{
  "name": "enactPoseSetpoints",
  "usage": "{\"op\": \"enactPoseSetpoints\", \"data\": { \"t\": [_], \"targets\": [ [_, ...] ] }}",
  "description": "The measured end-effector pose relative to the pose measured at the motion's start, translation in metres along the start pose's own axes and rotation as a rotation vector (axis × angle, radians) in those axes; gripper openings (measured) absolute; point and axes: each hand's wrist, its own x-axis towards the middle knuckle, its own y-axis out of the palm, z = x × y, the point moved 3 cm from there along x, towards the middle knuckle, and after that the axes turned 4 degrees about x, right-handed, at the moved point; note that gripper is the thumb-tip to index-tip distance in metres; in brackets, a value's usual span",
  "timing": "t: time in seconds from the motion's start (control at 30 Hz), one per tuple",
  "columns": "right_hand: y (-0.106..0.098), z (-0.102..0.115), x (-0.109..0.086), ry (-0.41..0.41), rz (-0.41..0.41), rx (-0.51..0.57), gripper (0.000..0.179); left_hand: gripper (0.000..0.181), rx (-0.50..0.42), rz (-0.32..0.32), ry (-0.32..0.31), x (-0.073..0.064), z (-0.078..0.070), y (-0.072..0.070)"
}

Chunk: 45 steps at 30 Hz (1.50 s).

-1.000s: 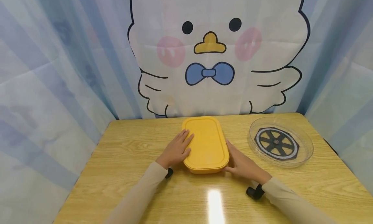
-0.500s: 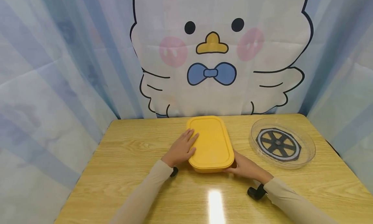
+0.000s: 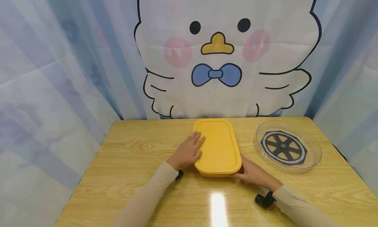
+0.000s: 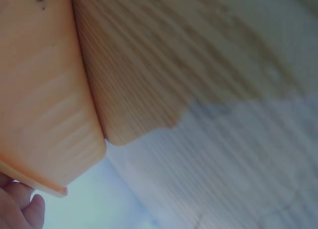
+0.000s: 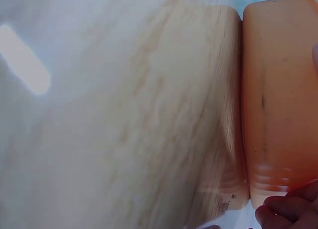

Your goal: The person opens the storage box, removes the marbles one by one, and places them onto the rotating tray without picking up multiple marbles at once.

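Observation:
A yellow plastic box with a lid (image 3: 220,148) sits lengthwise near the back middle of the table. My left hand (image 3: 186,153) rests on the lid's left edge, its fingers extended over the top. At the front right corner my right hand (image 3: 254,173) grips the box, thumb along the front wall and fingers partly hidden behind the right side. Both wrist views render the box's ribbed side wall (image 4: 44,90) orange, low against the tabletop. Fingertips of the right hand (image 5: 290,211) show at the wall's lower end in the right wrist view.
A clear round dish (image 3: 314,154) with a dark spoked, wheel-like pattern (image 3: 284,147) stands on the wooden table (image 3: 141,145) to the right of the box. A curtain (image 3: 183,99) with a cartoon chick hangs just behind the table's back edge.
The box has slid slightly right, with both hands moving along with it. The right hand's fingers sit nearer the front corner than before. The view itself has shifted a little.

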Motion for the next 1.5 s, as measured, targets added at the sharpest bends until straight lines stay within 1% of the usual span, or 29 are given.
{"op": "enactPoseSetpoints", "data": {
  "t": [0.07,0.17,0.2,0.27,0.33,0.37,0.43,0.5,0.53,0.6,0.67,0.77,0.93,1.03,1.17,1.23,1.5],
  "targets": [
    [0.000,0.001,-0.002,-0.005,-0.004,-0.008,0.090,0.056,0.010,0.017,-0.004,0.000,-0.001,-0.001],
    [0.000,0.002,-0.003,-0.012,-0.013,-0.022,0.090,0.055,0.049,0.042,-0.018,-0.001,-0.005,-0.004],
    [0.000,0.002,-0.004,-0.011,-0.014,-0.023,0.091,0.055,0.072,0.041,-0.023,-0.001,-0.008,-0.006],
    [0.000,0.002,-0.004,-0.013,-0.014,-0.029,0.091,0.052,0.156,0.017,-0.017,-0.001,-0.016,-0.013],
    [0.001,0.001,-0.004,-0.009,-0.012,-0.024,0.090,0.048,0.249,-0.058,0.020,-0.002,-0.029,-0.022],
    [0.001,0.001,-0.003,-0.010,-0.009,-0.024,0.089,0.046,0.300,-0.112,0.048,-0.003,-0.037,-0.027],
    [0.002,-0.001,-0.003,-0.009,-0.005,-0.021,0.088,0.041,0.389,-0.241,0.119,-0.007,-0.054,-0.036],
    [0.002,-0.002,-0.002,-0.004,-0.005,-0.017,0.086,0.037,0.444,-0.360,0.189,-0.013,-0.070,-0.041],
    [0.002,-0.002,-0.001,0.001,-0.007,-0.017,0.085,0.036,0.461,-0.404,0.217,-0.015,-0.077,-0.042],
    [0.002,-0.003,-0.001,0.009,-0.012,-0.020,0.086,0.035,0.485,-0.458,0.255,-0.021,-0.089,-0.041],
    [0.002,-0.003,-0.001,0.013,-0.019,-0.026,0.086,0.035,0.493,-0.475,0.263,-0.025,-0.097,-0.037],
    [0.003,-0.004,-0.001,0.016,-0.029,-0.036,0.087,0.034,0.506,-0.478,0.241,-0.028,-0.103,-0.029],
    [0.003,-0.004,-0.002,0.017,-0.043,-0.052,0.087,0.031,0.527,-0.482,0.193,-0.030,-0.105,-0.017],
    [0.004,-0.003,-0.002,0.014,-0.045,-0.054,0.087,0.029,0.529,-0.500,0.174,-0.029,-0.106,-0.013],
    [0.004,-0.003,-0.002,0.011,-0.045,-0.057,0.087,0.026,0.521,-0.529,0.147,-0.029,-0.106,-0.011],
    [0.004,-0.003,-0.002,0.011,-0.045,-0.059,0.086,0.025,0.517,-0.532,0.136,-0.028,-0.105,-0.011],
    [0.003,-0.002,-0.003,0.027,-0.039,-0.058,0.084,0.026,0.519,-0.519,0.114,-0.024,-0.107,-0.011]
  ]
}}
